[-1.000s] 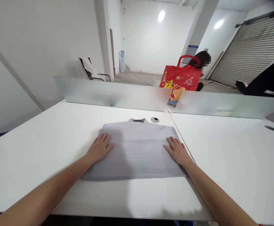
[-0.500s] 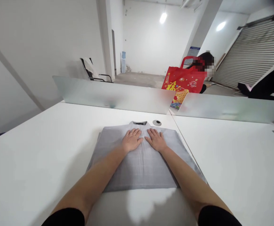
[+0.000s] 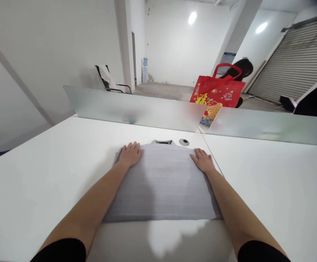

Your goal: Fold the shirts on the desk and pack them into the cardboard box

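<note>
Shirt, grey, collared and folded into a wide shape, lies flat on a white surface, its collar pointing away from the wearer. The left hand rests palm down on the shirt's upper left; the right hand rests on its upper right. Both hands' fingers are extended and slightly spread, open, gripping nothing. The hands have just moved apart from near the collar to the shirt's shoulders, leaving its middle uncovered and looking fairly smooth. Just beyond the shirt, right of its collar, is a round cable grommet. Farther beyond the shirt stand a frosted partition and a red bag, with a person partly hidden behind the bag.
</note>
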`<state>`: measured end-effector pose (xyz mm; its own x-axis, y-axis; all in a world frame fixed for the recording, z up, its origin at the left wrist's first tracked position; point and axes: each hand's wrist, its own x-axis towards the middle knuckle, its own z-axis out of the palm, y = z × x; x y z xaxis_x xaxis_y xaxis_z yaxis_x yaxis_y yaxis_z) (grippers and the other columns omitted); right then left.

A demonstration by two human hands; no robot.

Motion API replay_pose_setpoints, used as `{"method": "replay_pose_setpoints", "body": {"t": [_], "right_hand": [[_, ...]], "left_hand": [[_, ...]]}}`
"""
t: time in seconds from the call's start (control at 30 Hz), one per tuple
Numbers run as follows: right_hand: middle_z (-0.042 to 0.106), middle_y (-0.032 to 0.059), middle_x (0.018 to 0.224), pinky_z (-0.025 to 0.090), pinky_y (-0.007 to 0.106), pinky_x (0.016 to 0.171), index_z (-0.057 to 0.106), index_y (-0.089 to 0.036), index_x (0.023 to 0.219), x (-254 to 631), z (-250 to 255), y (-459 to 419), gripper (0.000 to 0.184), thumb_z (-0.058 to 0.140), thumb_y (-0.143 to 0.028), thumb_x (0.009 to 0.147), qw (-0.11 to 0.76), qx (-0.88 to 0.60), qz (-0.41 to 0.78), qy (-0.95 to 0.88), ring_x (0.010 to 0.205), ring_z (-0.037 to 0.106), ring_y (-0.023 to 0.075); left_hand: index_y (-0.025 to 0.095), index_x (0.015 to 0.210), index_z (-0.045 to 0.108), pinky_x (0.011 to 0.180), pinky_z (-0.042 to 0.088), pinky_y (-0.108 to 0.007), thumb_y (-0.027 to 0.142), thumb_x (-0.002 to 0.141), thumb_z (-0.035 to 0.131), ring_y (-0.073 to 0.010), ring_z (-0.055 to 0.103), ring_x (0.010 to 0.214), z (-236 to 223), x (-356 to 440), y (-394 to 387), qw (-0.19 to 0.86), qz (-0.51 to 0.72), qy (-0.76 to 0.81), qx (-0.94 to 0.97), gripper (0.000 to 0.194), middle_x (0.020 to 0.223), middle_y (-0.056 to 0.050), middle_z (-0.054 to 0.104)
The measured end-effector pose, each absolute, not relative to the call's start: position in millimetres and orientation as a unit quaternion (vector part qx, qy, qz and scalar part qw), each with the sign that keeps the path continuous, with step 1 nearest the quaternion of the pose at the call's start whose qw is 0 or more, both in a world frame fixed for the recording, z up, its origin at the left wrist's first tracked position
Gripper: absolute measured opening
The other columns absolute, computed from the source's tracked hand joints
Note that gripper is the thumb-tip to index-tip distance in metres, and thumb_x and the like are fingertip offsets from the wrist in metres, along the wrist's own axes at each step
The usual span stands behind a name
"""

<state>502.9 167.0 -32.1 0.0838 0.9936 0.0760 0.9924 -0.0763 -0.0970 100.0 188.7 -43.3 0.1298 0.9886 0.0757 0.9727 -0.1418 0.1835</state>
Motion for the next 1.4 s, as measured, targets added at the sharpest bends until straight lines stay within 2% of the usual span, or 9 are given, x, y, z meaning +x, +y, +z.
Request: {"method": "replay_pose_setpoints", "body": {"t": [0.17,0.37,0.47,0.57,0.7,0.83,0.93,1.17,1.4], "right_hand": [[0.029,0.0084,0.159,0.018,0.054,0.117,0.031,-0.021,0.151,515.8,-33.1,168.2,0.067,0.019,-0.060,0.098,0.062,-0.739,-0.010,-0.671,0.147,0.022,0.0244],[0.029,0.0093,0.159,0.020,0.057,0.116,0.033,-0.020,0.150,516.2,-31.4,170.3,0.069,0.017,-0.060,0.097,0.043,-0.754,-0.021,-0.655,0.146,0.022,0.0258],[0.031,0.0111,0.158,0.018,0.064,0.113,0.036,-0.021,0.149,521.7,-26.8,174.6,0.068,0.017,-0.059,0.096,0.024,-0.770,-0.038,-0.637,0.145,0.023,0.0295],[0.030,0.0156,0.158,0.011,0.070,0.111,0.037,-0.016,0.149,509.3,-17.3,183.5,0.067,0.020,-0.055,0.096,0.018,-0.776,-0.092,-0.624,0.146,0.019,0.0338],[0.027,0.0150,0.159,0.013,0.066,0.113,0.030,-0.013,0.152,435.5,-9.3,194.4,0.069,0.018,-0.053,0.098,0.051,-0.710,-0.094,-0.696,0.147,0.018,0.0307],[0.027,0.0105,0.160,0.019,0.062,0.114,0.029,-0.020,0.154,355.6,-19.6,193.8,0.068,0.016,-0.057,0.098,0.050,-0.660,-0.034,-0.748,0.147,0.021,0.0282],[0.028,0.0090,0.159,0.020,0.060,0.114,0.031,-0.022,0.153,337.6,-30.4,192.4,0.067,0.015,-0.058,0.098,0.056,-0.645,-0.032,-0.761,0.146,0.021,0.0279],[0.029,0.0085,0.159,0.019,0.060,0.114,0.033,-0.021,0.152,344.9,-31.6,191.0,0.070,0.014,-0.061,0.097,0.078,-0.637,-0.021,-0.767,0.146,0.022,0.0282],[0.030,0.0093,0.159,0.018,0.063,0.114,0.035,-0.021,0.150,341.9,-33.0,192.0,0.069,0.017,-0.061,0.097,0.095,-0.630,-0.008,-0.771,0.145,0.022,0.0307]], "left_hand": [[0.016,0.152,0.031,0.121,0.015,-0.045,0.053,0.098,0.018,-0.0279,0.020,0.148,-38.4,77.8,185.1,0.045,0.079,0.649,0.755,0.067,0.161,-0.008,0.025],[0.021,0.154,0.026,0.120,0.012,-0.053,0.055,0.098,0.014,-0.0252,0.016,0.150,-39.6,58.4,178.1,0.061,0.083,0.663,0.741,0.067,0.162,-0.005,0.021],[0.020,0.154,0.026,0.119,0.012,-0.055,0.056,0.098,0.013,-0.0264,0.015,0.150,-36.3,36.8,179.7,0.063,0.085,0.683,0.723,0.068,0.162,-0.006,0.020],[0.015,0.153,0.027,0.118,0.009,-0.059,0.050,0.099,0.015,-0.0291,0.013,0.150,-25.0,25.2,180.4,0.020,0.097,0.727,0.680,0.066,0.162,-0.010,0.020],[0.013,0.152,0.030,0.120,0.005,-0.055,0.039,0.100,0.018,-0.0264,0.014,0.150,-9.2,78.4,172.0,-0.027,0.149,0.696,0.702,0.060,0.161,-0.012,0.023],[0.018,0.150,0.036,0.119,0.021,-0.051,0.044,0.099,0.020,-0.0242,0.025,0.147,-15.5,164.4,163.1,0.041,0.157,0.639,0.752,0.059,0.159,-0.007,0.032],[0.021,0.150,0.034,0.120,0.017,-0.052,0.049,0.099,0.020,-0.0254,0.022,0.147,-26.3,182.3,162.3,0.049,0.162,0.627,0.761,0.061,0.160,-0.005,0.029],[0.014,0.152,0.031,0.121,0.014,-0.051,0.052,0.098,0.020,-0.0283,0.019,0.149,-29.8,100.9,165.0,0.047,0.102,0.664,0.739,0.067,0.161,-0.011,0.025],[0.018,0.154,0.025,0.122,0.008,-0.051,0.048,0.099,0.017,-0.0224,0.013,0.150,-19.6,36.3,147.9,0.064,0.072,0.671,0.735,0.063,0.163,-0.005,0.019]]}}
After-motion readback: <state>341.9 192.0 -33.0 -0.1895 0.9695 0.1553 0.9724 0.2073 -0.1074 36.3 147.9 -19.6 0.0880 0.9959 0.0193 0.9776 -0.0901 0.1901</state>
